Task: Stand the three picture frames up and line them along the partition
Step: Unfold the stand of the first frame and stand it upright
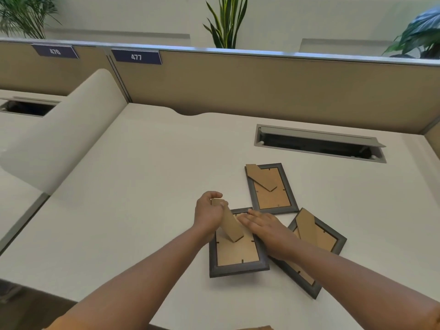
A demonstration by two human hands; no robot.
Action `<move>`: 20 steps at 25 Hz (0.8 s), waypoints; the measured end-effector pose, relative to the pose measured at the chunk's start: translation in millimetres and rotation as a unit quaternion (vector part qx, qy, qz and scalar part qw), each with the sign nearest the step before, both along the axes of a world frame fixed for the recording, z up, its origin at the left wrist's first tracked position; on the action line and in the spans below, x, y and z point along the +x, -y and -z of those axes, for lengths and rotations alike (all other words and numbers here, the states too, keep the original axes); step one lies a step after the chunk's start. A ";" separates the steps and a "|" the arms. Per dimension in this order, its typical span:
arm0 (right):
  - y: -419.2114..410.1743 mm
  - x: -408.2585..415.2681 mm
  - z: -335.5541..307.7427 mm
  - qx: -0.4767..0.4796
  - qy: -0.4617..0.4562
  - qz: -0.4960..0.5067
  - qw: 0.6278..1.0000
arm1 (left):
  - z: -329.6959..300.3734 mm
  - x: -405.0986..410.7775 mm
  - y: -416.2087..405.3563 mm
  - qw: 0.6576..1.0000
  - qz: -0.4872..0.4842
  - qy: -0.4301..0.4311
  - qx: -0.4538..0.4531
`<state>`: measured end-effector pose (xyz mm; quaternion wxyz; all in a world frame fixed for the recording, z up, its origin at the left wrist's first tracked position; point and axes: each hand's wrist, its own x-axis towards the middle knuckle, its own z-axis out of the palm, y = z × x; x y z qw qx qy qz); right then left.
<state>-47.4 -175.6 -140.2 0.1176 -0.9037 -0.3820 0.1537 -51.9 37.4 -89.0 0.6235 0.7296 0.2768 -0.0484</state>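
Three grey picture frames lie face down on the white desk, their brown cardboard backs up. The nearest frame (238, 256) has its cardboard stand (229, 225) lifted away from the back. My left hand (208, 211) grips the top end of that stand. My right hand (260, 225) rests flat, fingers together, on the same frame's upper right part. A second frame (271, 189) lies just beyond, stand folded flat. The third frame (319, 239) lies to the right, partly hidden under my right forearm. The tan partition (262, 86) runs along the desk's far edge.
An open cable slot with a grey metal lid (319, 145) is set into the desk near the partition. A curved cream divider (66, 129) rises at the left. Blue number tags 476 and 477 (137, 57) hang on the partition; plants stand behind it.
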 end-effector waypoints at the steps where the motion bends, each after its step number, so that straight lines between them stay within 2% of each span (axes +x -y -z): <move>1: -3.0 -1.3 -3.3 0.024 -0.010 0.006 1.000 | -3.5 3.5 -3.1 1.000 -0.003 -0.009 -0.008; 5: -20.6 -7.1 -20.6 0.154 -0.109 0.106 0.976 | -20.2 17.3 -13.2 0.999 0.016 -0.030 0.010; 9: -33.7 -6.9 -36.8 0.235 -0.179 0.180 0.938 | -39.2 32.9 -27.7 0.988 0.115 -0.071 0.072; 12: -41.5 -1.2 -48.6 0.336 -0.268 0.249 0.868 | -60.2 41.7 -37.1 0.957 0.242 -0.130 0.095; 15: -50.4 7.8 -47.9 0.392 -0.357 0.314 0.787 | -81.1 49.9 -40.7 0.903 0.357 -0.125 0.205; 17: -57.6 14.4 -44.7 0.411 -0.390 0.331 0.755 | -90.1 52.6 -37.1 0.875 0.377 -0.094 0.288; 20: -71.2 24.0 -37.5 0.441 -0.429 0.354 0.705 | -96.6 51.0 -32.9 0.842 0.349 -0.039 0.409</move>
